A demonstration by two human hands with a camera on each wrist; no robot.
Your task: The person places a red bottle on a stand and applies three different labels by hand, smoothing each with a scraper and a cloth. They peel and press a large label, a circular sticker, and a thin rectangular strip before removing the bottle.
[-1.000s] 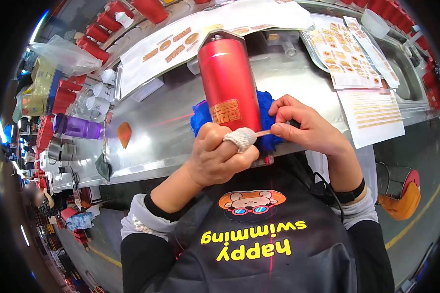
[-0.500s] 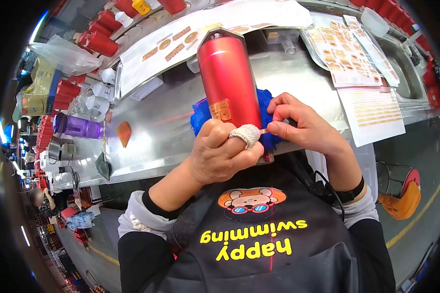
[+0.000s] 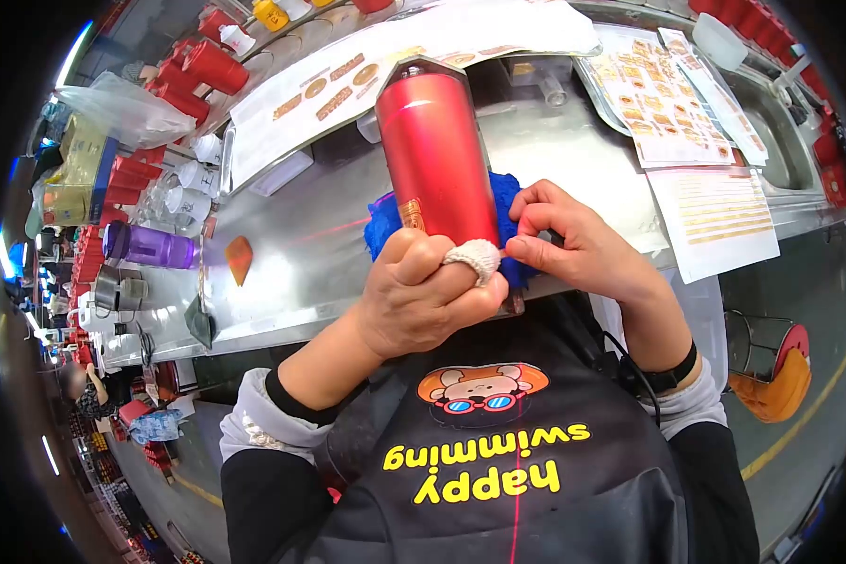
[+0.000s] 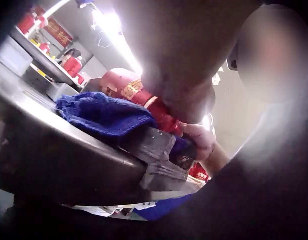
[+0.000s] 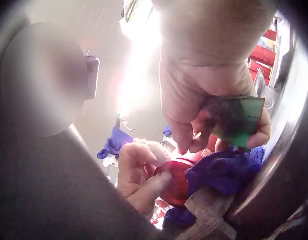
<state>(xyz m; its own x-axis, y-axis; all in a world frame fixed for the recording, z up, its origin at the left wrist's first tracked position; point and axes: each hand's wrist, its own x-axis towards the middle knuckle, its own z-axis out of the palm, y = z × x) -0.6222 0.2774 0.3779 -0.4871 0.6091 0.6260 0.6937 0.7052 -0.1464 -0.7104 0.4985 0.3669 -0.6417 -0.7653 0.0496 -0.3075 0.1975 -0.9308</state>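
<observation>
A red metal tumbler (image 3: 432, 141) with a gold square emblem (image 3: 412, 215) lies on a bunched blue cloth (image 3: 381, 226), its near end toward the apron. My left hand (image 3: 423, 287) grips that near end, a white knitted cover (image 3: 475, 257) on one finger. At the tumbler's right side, my right hand (image 3: 573, 242) pinches the end of a thin pale strip (image 3: 504, 252) between thumb and finger. Its other fingers curl around a translucent green sheet (image 5: 249, 117), which the right wrist view shows. A narrow light band (image 4: 152, 102) runs around the tumbler in the left wrist view.
Sheets of gold emblems (image 3: 672, 103) and gold stripes (image 3: 714, 226) lie at the right beside a sink (image 3: 780, 155). A purple bottle (image 3: 160, 244) and an orange teardrop-shaped piece (image 3: 239, 259) sit at the left. A white sheet (image 3: 254, 150) spans the back.
The tumbler has turned, its gold emblem shifting left toward my left hand. The strip showing between my hands has become shorter, and my right hand has come closer to the left.
</observation>
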